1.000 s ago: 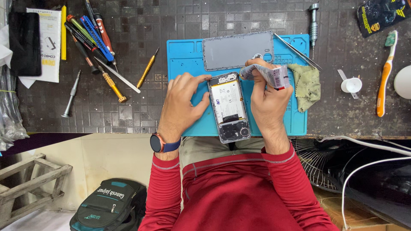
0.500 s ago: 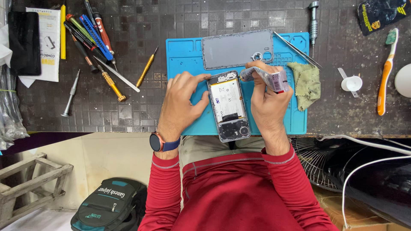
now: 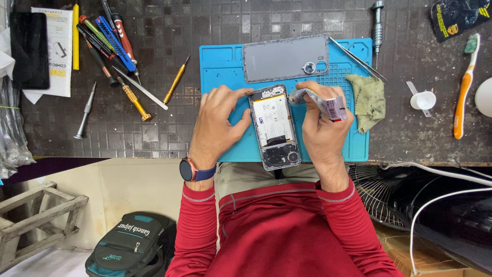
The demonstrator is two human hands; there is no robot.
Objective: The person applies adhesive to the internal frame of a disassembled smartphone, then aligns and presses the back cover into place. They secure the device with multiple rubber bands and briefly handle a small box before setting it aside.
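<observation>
An opened phone [image 3: 274, 128] with its white battery showing lies on a blue work mat [image 3: 225, 66]. My left hand [image 3: 218, 120] rests against the phone's left side, its fingertips at the top corner. My right hand [image 3: 320, 125] holds a small crumpled glue tube [image 3: 320, 102], its tip pointing at the phone's top right edge. The phone's grey back cover [image 3: 284, 58] lies on the mat just beyond.
Screwdrivers and picks [image 3: 110, 41] lie at the left, a yellow-handled tool [image 3: 176, 79] beside the mat. Tweezers [image 3: 357, 59], a green cloth [image 3: 369, 100], a white cap [image 3: 423, 99] and a toothbrush [image 3: 464, 87] sit right. A fan [image 3: 384, 195] stands below the table.
Both hands have stayed at the phone; the tube and the phone are in almost the same place.
</observation>
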